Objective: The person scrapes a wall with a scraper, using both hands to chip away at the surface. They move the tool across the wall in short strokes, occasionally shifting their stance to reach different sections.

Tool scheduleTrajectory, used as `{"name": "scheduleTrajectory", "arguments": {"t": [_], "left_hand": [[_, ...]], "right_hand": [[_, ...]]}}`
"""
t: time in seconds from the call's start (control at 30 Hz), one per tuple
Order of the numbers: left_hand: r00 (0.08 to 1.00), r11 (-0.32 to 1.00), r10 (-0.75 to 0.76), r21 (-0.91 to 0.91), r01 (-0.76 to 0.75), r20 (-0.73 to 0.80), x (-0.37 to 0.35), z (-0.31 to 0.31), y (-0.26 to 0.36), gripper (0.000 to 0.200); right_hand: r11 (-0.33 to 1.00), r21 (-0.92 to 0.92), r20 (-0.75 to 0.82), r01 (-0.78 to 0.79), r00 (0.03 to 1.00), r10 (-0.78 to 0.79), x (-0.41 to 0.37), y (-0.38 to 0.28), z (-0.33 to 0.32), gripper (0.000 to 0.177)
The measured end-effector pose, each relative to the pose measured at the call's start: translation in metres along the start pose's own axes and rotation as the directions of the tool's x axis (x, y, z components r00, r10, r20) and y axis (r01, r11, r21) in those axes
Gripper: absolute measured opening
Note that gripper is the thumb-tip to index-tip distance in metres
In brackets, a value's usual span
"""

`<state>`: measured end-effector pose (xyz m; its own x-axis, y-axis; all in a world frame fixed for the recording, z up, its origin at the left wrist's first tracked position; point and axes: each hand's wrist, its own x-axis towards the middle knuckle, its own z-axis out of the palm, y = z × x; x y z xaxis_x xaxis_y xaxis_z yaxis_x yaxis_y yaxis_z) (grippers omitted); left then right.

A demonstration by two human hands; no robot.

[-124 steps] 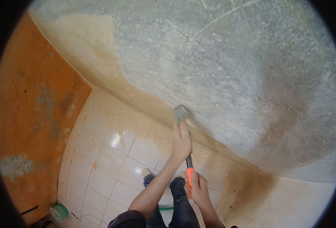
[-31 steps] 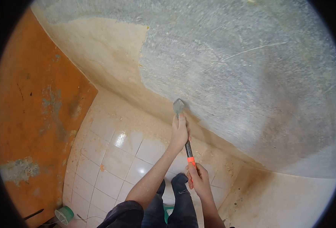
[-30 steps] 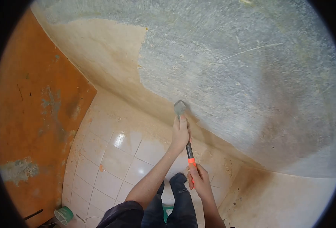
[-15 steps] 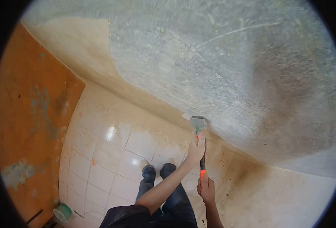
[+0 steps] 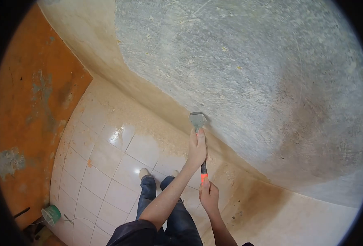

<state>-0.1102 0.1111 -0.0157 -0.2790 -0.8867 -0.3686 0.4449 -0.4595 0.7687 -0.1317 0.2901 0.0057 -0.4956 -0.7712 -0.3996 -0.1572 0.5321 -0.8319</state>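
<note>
the long-handled scraper runs up and away from the person, its flat head at the lower edge of the rough grey wall, where the beige strip begins; whether the blade's edge touches is hard to tell. the left hand is wrapped around the shaft just behind the head, probably to guide the blade, while the right hand is curled around the orange grip at the rear end, likely to give push and control. the left arm reaches long and diagonally across the person's legs; the right arm comes up shorter, from the lower right, with the wrist nearly in line with the forearm.
</note>
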Motion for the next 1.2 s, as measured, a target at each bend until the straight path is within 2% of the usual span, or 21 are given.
{"name": "scheduleTrajectory", "arguments": {"t": [0.03,0.1,0.13,0.2,0.23,0.3,0.37,0.43,0.5,0.53,0.6,0.67,0.7,0.73,0.8,0.83,0.93,1.03,1.1,1.13,1.2], "left_hand": [[1.000,1.000,0.000,0.004,0.000,-0.009,-0.005,0.003,-0.001,0.032],[0.998,0.997,-0.064,0.038,0.064,-0.003,-0.018,0.016,-0.002,0.032],[0.998,0.998,-0.059,0.036,0.059,-0.001,-0.015,0.016,-0.006,0.032],[0.996,0.998,0.049,0.041,-0.046,-0.070,-0.005,0.013,-0.018,0.030],[0.994,1.000,-0.022,0.006,0.023,-0.104,0.000,0.008,0.002,0.030],[0.995,1.000,-0.019,0.008,0.020,-0.097,0.009,-0.001,0.006,0.030],[0.995,0.999,-0.024,0.021,0.026,-0.097,0.004,-0.002,0.007,0.031],[0.995,0.995,-0.092,0.040,0.093,-0.030,-0.020,0.022,0.012,0.033],[0.996,0.998,-0.062,0.004,0.062,-0.070,-0.007,0.016,0.007,0.033],[0.993,0.999,-0.036,-0.024,0.033,-0.110,-0.001,0.013,0.009,0.033],[0.989,0.999,-0.012,-0.051,0.004,-0.147,0.008,0.001,0.011,0.035],[0.995,0.996,-0.084,-0.007,0.084,-0.051,0.003,-0.006,0.013,0.035],[0.989,0.985,-0.137,0.095,0.142,-0.056,-0.010,0.003,0.014,0.035],[0.988,0.984,-0.144,0.103,0.148,-0.050,-0.008,-0.001,0.012,0.035],[0.990,0.989,-0.140,0.035,0.140,-0.017,-0.003,-0.001,0.007,0.035],[0.997,0.998,-0.055,0.004,0.055,0.061,0.000,-0.007,0.011,0.035],[0.993,0.998,-0.062,-0.009,0.063,0.098,-0.002,-0.010,0.011,0.033],[0.996,0.997,-0.064,0.054,0.060,0.066,-0.010,0.003,0.017,0.035],[1.000,0.999,-0.028,0.039,0.027,0.010,0.010,-0.009,0.020,0.036],[0.998,1.000,0.016,0.024,-0.015,-0.053,0.020,-0.017,0.020,0.037],[1.000,1.000,0.026,0.007,-0.026,-0.005,0.020,-0.021,0.015,0.039]], "right_hand": [[1.000,0.002,0.009,-0.003,1.000,0.003,-0.005,0.000,-0.004,0.052],[0.979,0.106,0.009,-0.174,0.985,0.174,-0.020,-0.006,-0.014,0.047],[0.980,0.105,0.007,-0.168,0.986,0.168,-0.018,-0.008,-0.016,0.047],[1.000,0.015,-0.012,-0.028,1.000,0.028,-0.011,-0.012,-0.017,0.051],[1.000,0.018,-0.015,-0.016,1.000,0.016,0.000,-0.015,-0.015,0.051],[0.987,-0.119,0.023,0.106,0.994,-0.104,0.021,-0.018,-0.007,0.050],[0.994,-0.075,0.003,0.076,0.997,-0.076,0.002,-0.014,-0.010,0.050],[0.998,-0.042,-0.031,0.047,0.998,-0.048,-0.011,-0.015,-0.015,0.049],[0.998,-0.023,-0.046,-0.067,0.997,0.066,-0.013,-0.015,-0.024,0.044],[0.997,-0.030,-0.049,-0.064,0.997,0.063,-0.005,-0.018,-0.021,0.044],[0.990,-0.132,-0.028,0.038,0.999,-0.042,0.016,-0.024,-0.006,0.045],[0.997,-0.076,-0.065,0.025,0.997,-0.030,-0.006,-0.018,-0.001,0.045],[1.000,-0.020,-0.098,0.009,0.995,-0.011,-0.017,-0.020,0.007,0.046],[1.000,-0.013,-0.105,0.002,0.994,-0.003,-0.018,-0.022,0.010,0.046],[0.997,-0.076,-0.099,0.027,0.995,-0.035,-0.015,-0.025,0.006,0.045],[0.996,-0.082,-0.104,0.026,0.994,-0.034,-0.014,-0.020,0.008,0.045],[0.997,-0.071,-0.079,-0.006,0.997,0.001,-0.014,-0.007,0.011,0.045],[1.000,0.009,-0.105,-0.028,0.994,0.028,-0.012,-0.016,0.009,0.045],[0.987,-0.149,-0.018,0.058,0.998,-0.061,0.009,-0.025,0.005,0.045],[0.988,-0.145,-0.021,0.056,0.998,-0.060,0.009,-0.026,0.007,0.045],[0.994,-0.090,-0.031,0.060,0.998,-0.063,0.008,-0.032,0.017,0.044]]}}
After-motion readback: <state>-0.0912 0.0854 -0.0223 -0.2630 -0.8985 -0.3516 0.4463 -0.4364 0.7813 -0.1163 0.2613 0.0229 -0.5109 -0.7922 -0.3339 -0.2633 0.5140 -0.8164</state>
